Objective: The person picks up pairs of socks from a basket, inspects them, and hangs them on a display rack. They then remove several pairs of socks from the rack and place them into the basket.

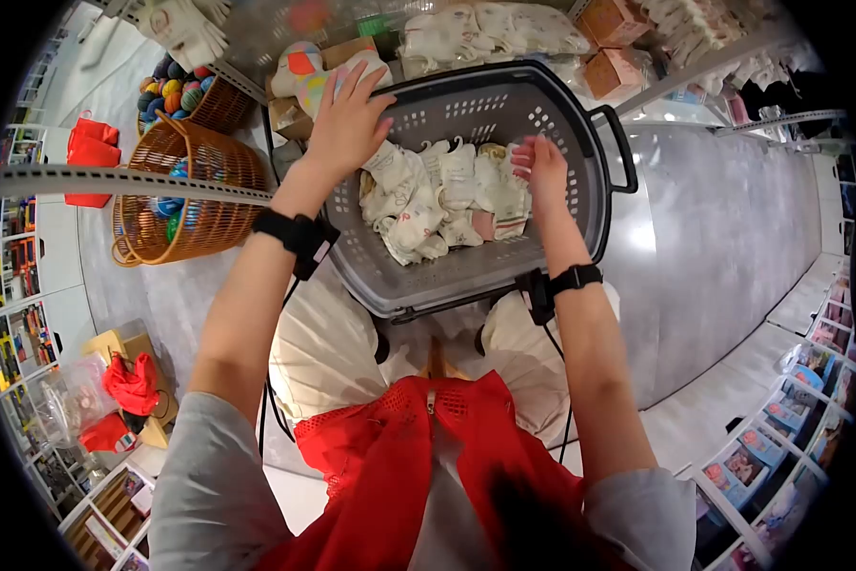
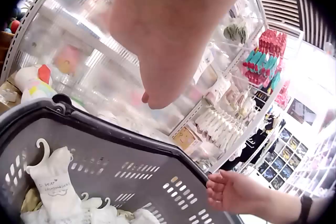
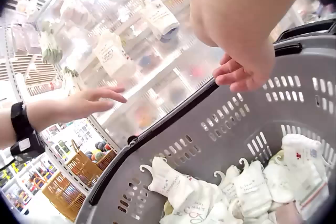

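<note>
A grey plastic shopping basket with perforated sides stands in front of the person's knees. Inside it lies a heap of white socks with small white plastic hooks and printed lettering. My left hand hovers at the basket's far left corner, fingers spread and holding nothing. Over the right part of the basket is my right hand, its fingers loosely bent with nothing in them. In the right wrist view that hand overlaps the basket's rim.
Ahead is a shelf rack with packed white goods and pink boxes. Wicker baskets with colourful balls stand at left, beside a red bag. A black handle juts from the grey basket's right end.
</note>
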The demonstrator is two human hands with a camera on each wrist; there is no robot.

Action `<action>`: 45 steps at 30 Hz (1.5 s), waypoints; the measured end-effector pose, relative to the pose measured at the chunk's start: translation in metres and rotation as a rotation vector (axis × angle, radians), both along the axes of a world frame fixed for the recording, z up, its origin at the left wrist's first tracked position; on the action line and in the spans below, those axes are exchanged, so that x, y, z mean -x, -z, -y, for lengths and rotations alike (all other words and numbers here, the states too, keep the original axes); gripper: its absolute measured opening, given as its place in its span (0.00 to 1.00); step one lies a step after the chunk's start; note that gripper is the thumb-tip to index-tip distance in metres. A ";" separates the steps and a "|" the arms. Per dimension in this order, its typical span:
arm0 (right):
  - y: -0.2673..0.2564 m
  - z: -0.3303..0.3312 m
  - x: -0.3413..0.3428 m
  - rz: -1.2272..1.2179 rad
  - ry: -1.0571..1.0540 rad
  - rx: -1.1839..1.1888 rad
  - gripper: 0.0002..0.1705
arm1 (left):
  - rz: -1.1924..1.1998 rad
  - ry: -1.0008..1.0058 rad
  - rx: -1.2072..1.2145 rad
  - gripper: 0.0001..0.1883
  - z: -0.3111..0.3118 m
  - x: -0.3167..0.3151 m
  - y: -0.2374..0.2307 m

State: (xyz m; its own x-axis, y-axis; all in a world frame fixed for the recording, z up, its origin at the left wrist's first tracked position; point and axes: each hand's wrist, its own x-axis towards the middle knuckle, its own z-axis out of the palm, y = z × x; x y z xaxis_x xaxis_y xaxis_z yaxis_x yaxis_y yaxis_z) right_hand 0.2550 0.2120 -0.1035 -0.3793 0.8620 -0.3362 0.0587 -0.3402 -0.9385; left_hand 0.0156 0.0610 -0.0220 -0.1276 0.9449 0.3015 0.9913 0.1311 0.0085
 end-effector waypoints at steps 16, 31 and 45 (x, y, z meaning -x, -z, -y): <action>-0.150 0.094 -0.066 -0.362 0.003 -0.189 0.17 | -0.045 0.020 -0.026 0.11 0.085 -0.082 -0.073; -0.099 -0.004 -0.046 -0.460 0.043 -0.034 0.13 | 0.030 0.156 0.845 0.16 0.009 -0.077 0.104; -0.104 -0.038 -0.027 -0.266 0.025 -0.184 0.12 | -0.460 0.040 1.080 0.09 -0.052 -0.020 0.197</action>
